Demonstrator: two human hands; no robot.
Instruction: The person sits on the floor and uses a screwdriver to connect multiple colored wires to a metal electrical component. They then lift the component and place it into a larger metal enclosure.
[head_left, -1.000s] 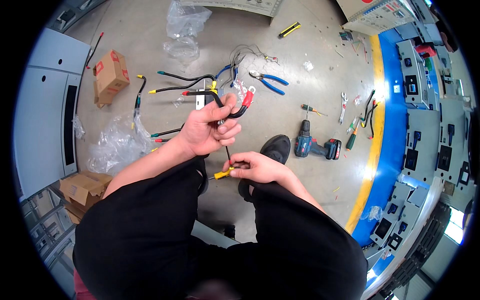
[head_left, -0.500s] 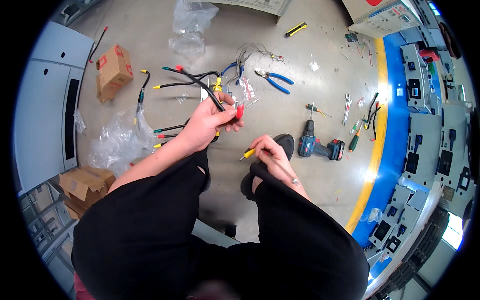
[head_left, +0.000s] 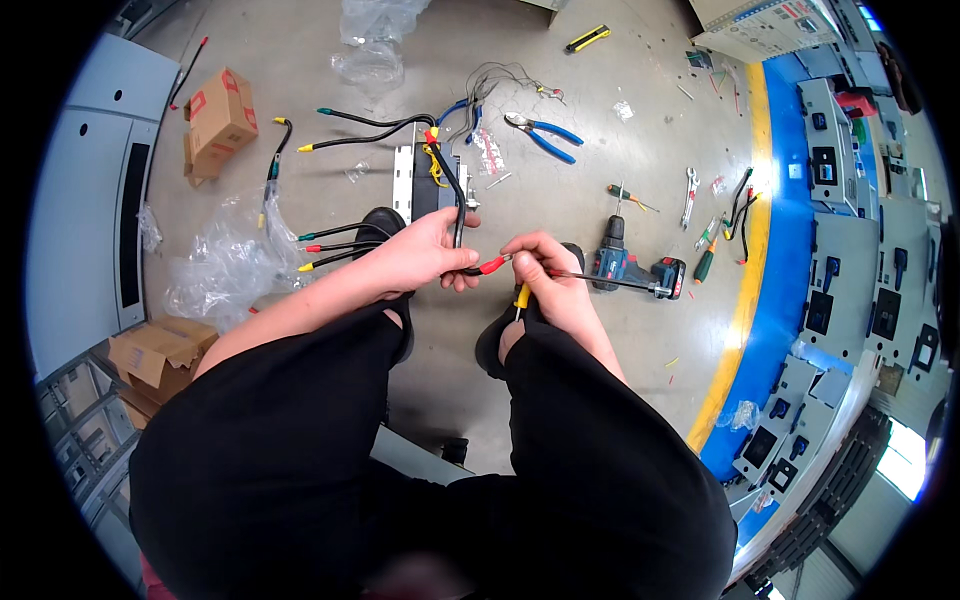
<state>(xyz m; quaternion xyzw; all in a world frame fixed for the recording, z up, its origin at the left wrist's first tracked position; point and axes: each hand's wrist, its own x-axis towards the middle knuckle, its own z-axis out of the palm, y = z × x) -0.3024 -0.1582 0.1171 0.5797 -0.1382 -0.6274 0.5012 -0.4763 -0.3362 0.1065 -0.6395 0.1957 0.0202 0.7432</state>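
Grey concrete floor [head_left: 560,330] lies under everything; above it, between the knees, the black cable [head_left: 458,215] with a red sleeve end [head_left: 492,264] is pinched in the left hand [head_left: 425,255], fingers curled round it; the right hand [head_left: 548,280] grips a yellow-handled screwdriver [head_left: 521,297], fingers closed; beyond lie blue pliers [head_left: 545,135], a cordless drill [head_left: 640,272] and a cardboard box [head_left: 218,115].

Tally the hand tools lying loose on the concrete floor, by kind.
Blue-handled pliers: 1
Cordless drill: 1
Yellow utility knife: 1
Wrench: 1
Green-handled screwdrivers: 2 (second)
Total: 6
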